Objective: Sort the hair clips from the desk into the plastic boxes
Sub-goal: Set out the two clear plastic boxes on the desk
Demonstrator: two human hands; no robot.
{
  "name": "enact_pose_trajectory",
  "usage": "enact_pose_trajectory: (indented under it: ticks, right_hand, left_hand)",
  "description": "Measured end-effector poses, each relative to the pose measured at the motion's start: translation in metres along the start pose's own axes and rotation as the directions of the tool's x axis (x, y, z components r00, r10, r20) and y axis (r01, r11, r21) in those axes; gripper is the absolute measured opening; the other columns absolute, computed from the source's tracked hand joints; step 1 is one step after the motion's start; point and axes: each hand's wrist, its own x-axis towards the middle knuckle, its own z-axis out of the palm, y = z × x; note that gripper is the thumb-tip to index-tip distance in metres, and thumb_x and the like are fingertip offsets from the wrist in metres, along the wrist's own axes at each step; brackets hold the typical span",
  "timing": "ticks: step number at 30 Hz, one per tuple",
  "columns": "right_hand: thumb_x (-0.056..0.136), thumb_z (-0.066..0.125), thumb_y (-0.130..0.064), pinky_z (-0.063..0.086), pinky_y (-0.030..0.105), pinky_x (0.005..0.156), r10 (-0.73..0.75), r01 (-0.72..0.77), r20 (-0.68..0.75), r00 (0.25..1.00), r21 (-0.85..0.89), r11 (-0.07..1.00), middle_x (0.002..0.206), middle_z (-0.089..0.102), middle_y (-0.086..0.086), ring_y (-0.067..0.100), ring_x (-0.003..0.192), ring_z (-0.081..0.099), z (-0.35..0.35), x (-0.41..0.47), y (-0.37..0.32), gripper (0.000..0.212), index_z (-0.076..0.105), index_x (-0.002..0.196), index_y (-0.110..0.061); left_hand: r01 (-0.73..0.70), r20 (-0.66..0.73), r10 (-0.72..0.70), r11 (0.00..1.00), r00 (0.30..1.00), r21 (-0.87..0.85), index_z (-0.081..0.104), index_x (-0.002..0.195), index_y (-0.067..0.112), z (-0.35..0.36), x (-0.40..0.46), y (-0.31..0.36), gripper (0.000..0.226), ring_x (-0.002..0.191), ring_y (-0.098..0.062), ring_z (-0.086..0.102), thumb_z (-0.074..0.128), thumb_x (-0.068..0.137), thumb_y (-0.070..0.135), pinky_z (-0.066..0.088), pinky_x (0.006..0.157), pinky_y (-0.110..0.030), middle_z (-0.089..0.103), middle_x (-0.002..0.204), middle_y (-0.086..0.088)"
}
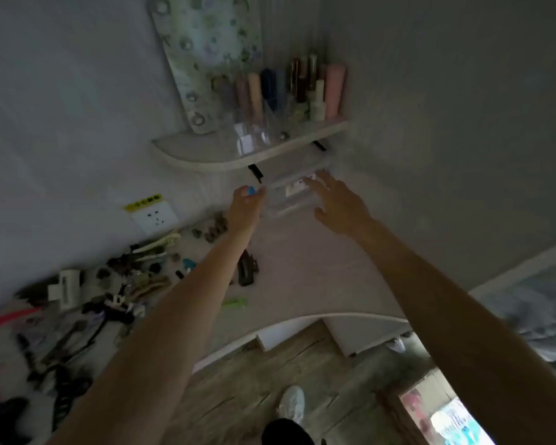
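Hands reach out together toward the far corner of the pale surface [302,268], under a small curved shelf [206,155] fixed to the wall. The left hand [244,207] is closed around a small blue clip [250,191], which pokes out above the knuckles, right beside the left edge of a clear plastic box [286,200]. The right hand [337,203] is spread open, fingers apart, at the right side of that same box; whether it touches the plastic is hard to tell in the dim, blurred light. The box sits against the wall corner, and its contents cannot be made out.

Hair clips [126,284] lie in a loose heap on the left part of the surface, dark ones mostly, with pale, teal and pink ones mixed in. A dark brown claw clip [247,268] lies apart from the heap, just right of the left forearm, and a bright green clip [235,302] lies nearer the front edge. A white wall socket [154,216] with a yellow sticker above it sits behind the heap. Bottles and tubes [302,88] stand crowded on the shelf. Below, a white shoe [291,404] rests on the wooden floor [244,380].
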Motion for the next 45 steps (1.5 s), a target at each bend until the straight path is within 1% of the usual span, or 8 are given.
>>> enact_pose_trajectory:
  ticks: [7, 12, 18, 22, 27, 31, 39, 45]
  right_hand:
    - [0.086, 0.055, -0.008, 0.043, 0.046, 0.098, 0.015, -0.007, -0.061, 0.998, 0.133, 0.991, 0.151, 0.026, 0.013, 0.037, 0.125, 0.04, 0.025, 0.055, 0.002, 0.057, 0.036, 0.139, -0.016]
    - [0.085, 0.055, -0.003, 0.046, 0.044, 0.096, 0.069, -0.021, -0.245, 0.967, 0.196, 0.98, 0.14, 0.043, 0.014, 0.036, 0.114, 0.048, 0.028, 0.03, -0.009, 0.046, 0.05, 0.129, -0.015]
    - [0.082, 0.066, -0.023, 0.049, 0.039, 0.081, -0.104, 0.037, -0.414, 0.904, -0.167, 0.985, 0.108, 0.064, 0.005, 0.028, 0.097, 0.055, 0.03, -0.061, -0.02, 0.019, 0.063, 0.101, -0.02]
    - [0.079, 0.068, -0.041, 0.039, 0.046, 0.095, -0.12, 0.102, -0.318, 0.941, -0.075, 0.992, 0.114, 0.063, 0.006, 0.028, 0.112, 0.049, 0.051, -0.106, -0.014, 0.022, 0.06, 0.084, -0.02]
    - [0.084, 0.055, -0.049, 0.03, 0.042, 0.104, 0.278, -0.23, -0.178, 0.944, 0.247, 0.941, 0.144, 0.035, 0.014, 0.032, 0.134, 0.03, 0.094, -0.134, -0.017, 0.035, 0.054, 0.101, -0.019]
    - [0.091, 0.055, -0.025, 0.05, 0.034, 0.075, 0.657, -0.533, -0.082, 0.749, 0.515, 0.671, 0.115, 0.059, 0.012, 0.018, 0.087, 0.056, 0.098, -0.127, -0.019, 0.021, 0.055, 0.103, -0.007]
    - [0.092, 0.047, -0.014, 0.04, 0.027, 0.06, 0.798, -0.678, 0.155, 0.582, 0.635, 0.371, 0.089, 0.063, 0.01, 0.025, 0.078, 0.057, 0.099, -0.11, -0.007, 0.018, 0.06, 0.102, -0.007]
    - [0.088, 0.051, -0.027, 0.042, 0.032, 0.087, 0.339, -0.263, -0.247, 0.908, 0.296, 0.918, 0.112, 0.063, 0.006, 0.025, 0.108, 0.052, 0.1, -0.119, -0.037, 0.026, 0.061, 0.11, -0.017]
  left_hand:
    - [0.012, -0.048, -0.007, 0.996, 0.999, 0.09, 0.057, 0.108, 0.017, 0.008, 0.046, 0.016, 0.07, 0.094, -0.025, 0.066, 0.055, 0.063, 0.071, 0.054, 0.088, -0.044, 0.07, 0.102, -0.006]
    - [-0.106, -0.03, 0.108, 0.993, 0.994, 0.051, 0.054, 0.083, 0.011, 0.009, 0.016, 0.025, 0.024, 0.077, -0.028, 0.067, 0.058, 0.085, 0.034, 0.056, 0.078, -0.045, 0.068, 0.076, -0.008]
    - [-0.31, 0.235, 0.262, 0.93, 0.936, 0.197, 0.044, 0.074, 0.025, -0.02, -0.054, -0.007, 0.021, 0.065, -0.02, 0.058, 0.05, 0.094, 0.023, 0.049, 0.067, -0.036, 0.054, 0.065, 0.005]
    - [-0.367, 0.35, 0.255, 0.878, 0.902, 0.308, 0.044, 0.082, 0.017, -0.029, -0.084, -0.051, 0.015, 0.06, -0.015, 0.055, 0.048, 0.096, 0.022, 0.041, 0.057, -0.017, 0.052, 0.064, 0.009]
    - [-0.252, 0.333, 0.117, 0.882, 0.936, 0.399, 0.046, 0.089, 0.005, -0.025, -0.104, -0.094, 0.019, 0.055, -0.023, 0.05, 0.044, 0.096, 0.023, 0.034, 0.05, -0.029, 0.054, 0.068, -0.007]
    - [-0.209, 0.353, 0.05, 0.879, 0.934, 0.429, 0.047, 0.099, -0.001, -0.024, -0.104, -0.109, 0.025, 0.069, -0.038, 0.057, 0.04, 0.098, 0.023, 0.035, 0.055, -0.033, 0.05, 0.065, 0.001]
    - [-0.023, 0.371, -0.082, 0.963, 0.925, 0.27, 0.042, 0.094, 0.006, -0.028, -0.084, -0.113, 0.015, 0.088, -0.026, 0.056, 0.033, 0.101, 0.016, 0.054, 0.069, -0.022, 0.052, 0.091, -0.006]
    - [0.279, 0.37, -0.237, 0.958, 0.898, -0.062, 0.045, 0.079, 0.016, -0.028, -0.086, -0.114, 0.02, 0.093, -0.019, 0.061, 0.041, 0.098, 0.016, 0.053, 0.079, -0.026, 0.06, 0.095, -0.007]
